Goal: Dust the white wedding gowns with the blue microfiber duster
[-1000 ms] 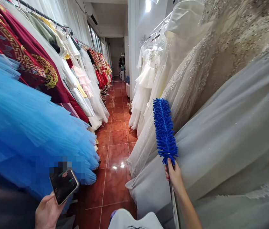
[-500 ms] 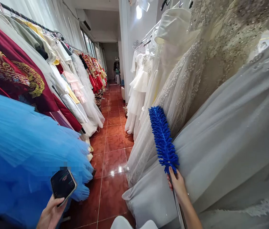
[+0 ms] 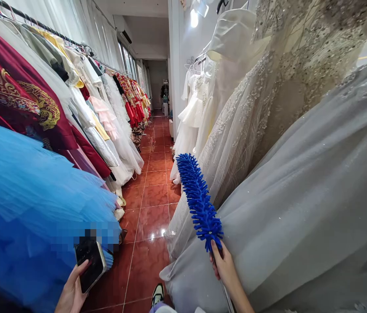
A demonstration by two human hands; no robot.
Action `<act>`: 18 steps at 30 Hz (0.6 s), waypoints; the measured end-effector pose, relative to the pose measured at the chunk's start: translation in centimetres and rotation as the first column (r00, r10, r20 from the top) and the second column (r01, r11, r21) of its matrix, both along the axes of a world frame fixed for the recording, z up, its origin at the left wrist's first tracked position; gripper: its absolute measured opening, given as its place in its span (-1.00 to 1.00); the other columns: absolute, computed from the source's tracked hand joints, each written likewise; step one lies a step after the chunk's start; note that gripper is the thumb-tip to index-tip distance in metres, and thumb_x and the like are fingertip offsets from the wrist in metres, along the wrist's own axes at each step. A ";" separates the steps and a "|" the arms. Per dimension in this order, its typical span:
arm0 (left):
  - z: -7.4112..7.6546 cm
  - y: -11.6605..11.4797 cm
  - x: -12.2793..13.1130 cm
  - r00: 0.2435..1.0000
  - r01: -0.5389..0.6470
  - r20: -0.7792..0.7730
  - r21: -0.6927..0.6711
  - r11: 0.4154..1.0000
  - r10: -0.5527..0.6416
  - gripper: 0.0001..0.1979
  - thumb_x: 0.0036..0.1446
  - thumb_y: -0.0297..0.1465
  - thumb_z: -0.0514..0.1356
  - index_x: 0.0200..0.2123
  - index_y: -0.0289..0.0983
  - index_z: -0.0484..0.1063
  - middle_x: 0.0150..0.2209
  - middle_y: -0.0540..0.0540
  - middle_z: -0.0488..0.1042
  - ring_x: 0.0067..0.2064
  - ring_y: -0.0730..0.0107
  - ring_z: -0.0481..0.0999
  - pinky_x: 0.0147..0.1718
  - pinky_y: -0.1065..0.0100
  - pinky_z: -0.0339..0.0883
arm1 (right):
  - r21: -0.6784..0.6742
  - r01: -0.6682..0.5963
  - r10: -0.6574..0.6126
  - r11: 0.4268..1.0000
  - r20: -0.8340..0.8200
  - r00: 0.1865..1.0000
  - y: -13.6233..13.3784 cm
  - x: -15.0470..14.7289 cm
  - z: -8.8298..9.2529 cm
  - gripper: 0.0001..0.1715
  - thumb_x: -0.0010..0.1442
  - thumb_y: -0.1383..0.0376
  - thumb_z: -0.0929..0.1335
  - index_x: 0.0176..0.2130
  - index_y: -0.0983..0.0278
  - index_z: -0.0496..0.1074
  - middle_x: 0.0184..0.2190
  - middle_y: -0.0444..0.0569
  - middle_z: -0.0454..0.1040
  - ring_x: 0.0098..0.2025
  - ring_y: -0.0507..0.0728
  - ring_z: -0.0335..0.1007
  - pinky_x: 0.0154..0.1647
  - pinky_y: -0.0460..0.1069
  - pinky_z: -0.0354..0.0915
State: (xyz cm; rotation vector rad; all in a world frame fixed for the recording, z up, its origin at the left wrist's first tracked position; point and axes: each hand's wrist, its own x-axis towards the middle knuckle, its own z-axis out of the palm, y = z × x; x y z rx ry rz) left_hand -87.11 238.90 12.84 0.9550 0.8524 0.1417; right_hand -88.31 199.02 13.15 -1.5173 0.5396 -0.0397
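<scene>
Nearest, at the bottom edge: left hand (image 3: 71, 292) wrapped round a dark phone (image 3: 91, 265), screen tilted up toward the face, apparently so as to be read while the other hand worked; held low, well left of the blue duster (image 3: 199, 201) and just below the hem of the blue tulle gown (image 3: 30, 200). A shoe tip (image 3: 157, 294) seen on the red tiled floor (image 3: 150, 204), down and left of the duster's handle.

Right hand (image 3: 225, 266) clenched round the duster's thin handle, grip taken right under the fluffy head, probably for close control of the stroke. Head slanted up and to the left, lying along the edge of the grey-white gown (image 3: 300, 208) at its right, bristles touching or nearly touching the fabric; exact contact not clear.

Beyond the duster, up and to the right: a beaded lace gown (image 3: 268, 100), then short white dresses (image 3: 190, 121) hung from a rail. Left of the duster, across the aisle: a maroon embroidered garment (image 3: 23, 100) and a long rack of pale and red dresses (image 3: 118, 113), all hung to keep the narrow aisle open. Farthest off, a dim doorway at the aisle's end.
</scene>
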 end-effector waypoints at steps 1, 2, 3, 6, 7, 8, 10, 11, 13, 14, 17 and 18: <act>-0.1 -0.1 0.3 1.000 -0.007 0.001 0.057 0.998 0.007 -0.52 -0.35 -0.39 0.34 -0.21 -0.13 0.46 -0.44 0.08 0.57 -0.37 0.29 0.55 -0.58 0.45 0.40 | -0.001 0.008 -0.008 1.000 -0.020 1.000 -0.3 0.2 -0.4 -0.12 -0.24 -0.38 0.27 -0.20 0.22 0.28 -0.72 -0.31 0.22 -0.81 -0.09 -0.05 -0.86 -0.14 -0.10; -0.3 0.0 0.6 1.000 0.005 0.017 0.098 0.995 -0.007 -0.52 -0.31 -0.39 0.33 -0.18 -0.12 0.45 -0.43 0.08 0.57 -0.40 0.33 0.54 -0.57 0.45 0.40 | -0.007 0.020 -0.020 1.000 -0.037 0.999 -0.5 0.3 -0.8 -0.12 -0.24 -0.39 0.26 -0.20 0.22 0.28 -0.72 -0.31 0.21 -0.81 -0.09 -0.04 -0.86 -0.14 -0.09; -0.5 0.0 0.9 0.999 0.020 0.032 0.126 0.992 -0.024 -0.51 -0.28 -0.39 0.32 -0.14 -0.11 0.44 -0.42 0.08 0.56 -0.43 0.36 0.53 -0.55 0.45 0.41 | -0.018 0.039 -0.040 0.999 -0.048 0.998 -0.8 0.5 -1.2 -0.13 -0.23 -0.39 0.25 -0.20 0.21 0.28 -0.73 -0.31 0.20 -0.81 -0.08 -0.04 -0.86 -0.15 -0.09; -1.4 0.6 2.1 0.996 0.050 0.065 0.187 0.981 -0.063 -0.48 -0.24 -0.41 0.33 -0.09 -0.08 0.42 -0.41 0.10 0.53 -0.49 0.46 0.50 -0.56 0.48 0.40 | -0.039 0.077 -0.079 0.996 -0.041 0.996 -1.3 0.9 -2.4 -0.17 -0.20 -0.37 0.25 -0.22 0.21 0.30 -0.73 -0.31 0.20 -0.81 -0.08 -0.04 -0.87 -0.14 -0.10; -1.7 0.9 2.6 0.996 0.056 0.059 0.206 0.977 -0.069 -0.46 -0.24 -0.42 0.34 -0.08 -0.08 0.41 -0.42 0.10 0.52 -0.52 0.47 0.49 -0.58 0.49 0.38 | -0.039 0.085 -0.086 0.996 -0.036 0.996 -1.2 1.2 -2.7 -0.18 -0.19 -0.36 0.26 -0.21 0.20 0.31 -0.73 -0.31 0.20 -0.82 -0.08 -0.04 -0.87 -0.14 -0.11; -2.0 1.2 3.1 0.997 0.059 0.042 0.224 0.973 -0.070 -0.45 -0.25 -0.42 0.36 -0.08 -0.08 0.40 -0.43 0.10 0.51 -0.54 0.47 0.47 -0.60 0.49 0.36 | -0.036 0.088 -0.089 0.995 -0.031 0.996 -1.1 1.4 -2.8 -0.18 -0.18 -0.35 0.26 -0.19 0.20 0.32 -0.73 -0.30 0.21 -0.82 -0.08 -0.04 -0.87 -0.14 -0.11; -2.5 2.0 4.4 0.999 0.035 -0.017 0.244 0.969 -0.032 -0.46 -0.22 -0.35 0.38 -0.07 -0.10 0.39 -0.46 0.10 0.49 -0.56 0.45 0.46 -0.60 0.46 0.36 | -0.023 0.084 -0.084 0.996 -0.028 0.996 -0.6 2.1 -2.9 -0.18 -0.18 -0.34 0.27 -0.17 0.20 0.33 -0.73 -0.30 0.21 -0.82 -0.07 -0.04 -0.87 -0.14 -0.11; -2.7 2.4 5.1 0.999 0.013 -0.042 0.223 0.975 -0.004 -0.50 -0.16 -0.26 0.35 -0.07 -0.11 0.39 -0.47 0.08 0.49 -0.55 0.42 0.47 -0.57 0.42 0.38 | -0.017 0.077 -0.078 0.997 -0.027 0.997 -0.2 2.4 -2.9 -0.17 -0.18 -0.34 0.27 -0.17 0.21 0.33 -0.73 -0.30 0.21 -0.83 -0.07 -0.04 -0.87 -0.13 -0.10; -2.6 3.4 6.5 0.997 -0.031 -0.064 0.097 0.995 0.038 -0.56 0.02 -0.05 0.16 -0.07 -0.14 0.39 -0.46 0.04 0.52 -0.49 0.33 0.52 -0.47 0.33 0.44 | -0.007 0.070 -0.070 0.998 -0.029 0.997 0.7 3.3 -2.7 -0.19 -0.18 -0.34 0.28 -0.18 0.21 0.32 -0.74 -0.30 0.21 -0.83 -0.07 -0.04 -0.87 -0.14 -0.09; -2.5 3.9 7.1 0.997 -0.046 -0.059 0.019 0.999 0.047 -0.54 0.08 0.01 0.03 -0.09 -0.15 0.39 -0.46 0.02 0.54 -0.46 0.29 0.54 -0.43 0.29 0.46 | -0.004 0.073 -0.073 0.997 -0.034 0.997 1.1 3.7 -2.6 -0.20 -0.18 -0.33 0.29 -0.21 0.21 0.32 -0.74 -0.30 0.21 -0.82 -0.08 -0.04 -0.86 -0.14 -0.08; -1.5 5.2 8.9 1.000 -0.021 -0.004 -0.060 0.998 0.021 -0.57 0.15 -0.03 -0.08 -0.23 -0.17 0.42 -0.48 0.01 0.56 -0.44 0.29 0.56 -0.41 0.30 0.46 | 0.007 0.101 -0.101 0.995 -0.059 0.993 2.5 5.3 -2.5 -0.27 -0.19 -0.32 0.30 -0.30 0.21 0.31 -0.73 -0.29 0.22 -0.82 -0.08 -0.02 -0.86 -0.14 -0.07; -1.2 5.5 9.5 1.000 -0.006 0.003 -0.007 1.000 0.006 -0.65 0.15 -0.09 -0.02 -0.28 -0.18 0.42 -0.51 0.03 0.56 -0.47 0.33 0.55 -0.44 0.33 0.45 | 0.008 0.110 -0.109 0.994 -0.069 0.992 2.9 5.8 -2.6 -0.28 -0.19 -0.33 0.30 -0.33 0.20 0.30 -0.73 -0.28 0.23 -0.82 -0.08 -0.01 -0.86 -0.14 -0.07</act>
